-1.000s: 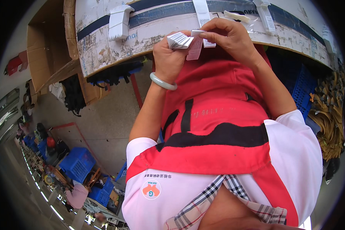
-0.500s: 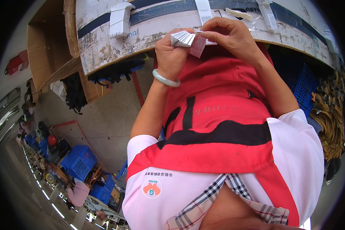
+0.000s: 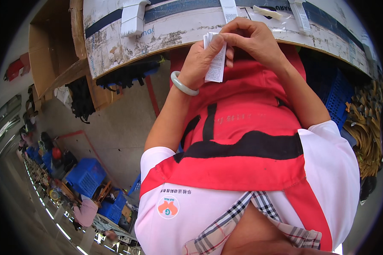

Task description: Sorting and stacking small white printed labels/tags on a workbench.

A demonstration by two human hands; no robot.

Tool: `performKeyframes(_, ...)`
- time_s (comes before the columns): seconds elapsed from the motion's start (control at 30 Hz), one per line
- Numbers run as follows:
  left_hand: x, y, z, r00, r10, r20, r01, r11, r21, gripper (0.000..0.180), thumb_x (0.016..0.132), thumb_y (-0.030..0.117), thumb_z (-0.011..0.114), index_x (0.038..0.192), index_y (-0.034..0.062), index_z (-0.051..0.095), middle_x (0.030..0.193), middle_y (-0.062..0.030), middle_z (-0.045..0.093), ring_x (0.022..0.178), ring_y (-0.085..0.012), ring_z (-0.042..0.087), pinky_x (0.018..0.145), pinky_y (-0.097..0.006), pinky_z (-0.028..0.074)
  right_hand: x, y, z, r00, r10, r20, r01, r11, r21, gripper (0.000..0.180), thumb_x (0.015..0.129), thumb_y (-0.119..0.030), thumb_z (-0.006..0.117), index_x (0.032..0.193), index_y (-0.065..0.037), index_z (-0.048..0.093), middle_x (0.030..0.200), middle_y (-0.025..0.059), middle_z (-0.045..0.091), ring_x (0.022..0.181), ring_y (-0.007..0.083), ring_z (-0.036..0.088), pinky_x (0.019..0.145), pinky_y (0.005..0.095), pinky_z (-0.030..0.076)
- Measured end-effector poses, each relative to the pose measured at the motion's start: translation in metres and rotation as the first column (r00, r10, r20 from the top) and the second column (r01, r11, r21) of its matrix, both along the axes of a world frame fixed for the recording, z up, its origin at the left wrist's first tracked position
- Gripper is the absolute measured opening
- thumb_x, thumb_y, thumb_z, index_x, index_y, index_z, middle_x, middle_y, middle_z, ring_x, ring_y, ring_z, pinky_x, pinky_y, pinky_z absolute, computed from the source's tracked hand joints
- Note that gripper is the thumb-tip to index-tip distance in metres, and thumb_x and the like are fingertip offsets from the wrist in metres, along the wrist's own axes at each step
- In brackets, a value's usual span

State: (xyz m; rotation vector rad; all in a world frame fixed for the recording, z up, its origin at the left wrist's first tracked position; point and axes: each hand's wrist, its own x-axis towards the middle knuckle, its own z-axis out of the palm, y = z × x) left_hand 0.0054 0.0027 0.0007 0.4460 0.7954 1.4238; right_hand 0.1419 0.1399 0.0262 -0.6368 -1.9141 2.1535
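White paper slips, a thin printed stack [image 3: 215, 59], hang just below the worn board table edge [image 3: 157, 46]. Left hand [image 3: 200, 63] pinches them; right hand [image 3: 253, 40] grips their top. 0.5 s ago they lay fanned flat; now 1 strip hangs down, separated.

Left hand [image 3: 200, 61] and right hand [image 3: 251, 40] pinch white paper slips [image 3: 216, 63]; worn cardboard board [image 3: 115, 46] just beyond.

Two hands: left hand [image 3: 200, 63], right hand [image 3: 253, 40]. One small stack of white paper labels [image 3: 216, 57] pinched between them. One pale green bangle [image 3: 182, 85] on left wrist. Four white label strips on table [image 3: 115, 51] edge: [image 3: 133, 17], [image 3: 230, 8], [image 3: 267, 12], [image 3: 301, 15]. Two blue plastic crates on floor: [image 3: 86, 176], [image 3: 113, 208]. One open cardboard box [image 3: 51, 46].
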Motion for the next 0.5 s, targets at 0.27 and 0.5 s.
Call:
performKeyframes(0.27,0.015,-0.011,-0.003,0.998,0.067,-0.003,-0.067,0.988,-0.142,0.024,0.101,0.026,0.057,0.103,0.0015,0.058,0.079,-0.0053,0.058,0.065,-0.0161,0.060,0.058,-0.026,0.049,0.016,-0.020,0.004,1.000,-0.015,0.006,0.008,0.789,0.614,0.031,0.096,-0.022,0.064,0.122,-0.006,0.063,0.101,0.0096,0.063,0.084,0.0195,0.068,0.074,0.0312,0.054)
performKeyframes(0.5,0.021,-0.019,0.000,0.997,0.078,-0.011,-0.078,0.954,-0.289,0.015,0.098,0.017,0.062,0.092,0.0038,0.060,0.068,-0.0010,0.056,0.053,-0.0089,0.050,0.047,-0.024,0.042,0.021,-0.039,-0.001,0.991,0.111,0.074,-0.129,0.652,0.747,0.048,0.093,-0.026,0.065,0.137,-0.012,0.051,0.122,0.0131,0.054,0.106,0.0333,0.059,0.093,0.0372,0.049)
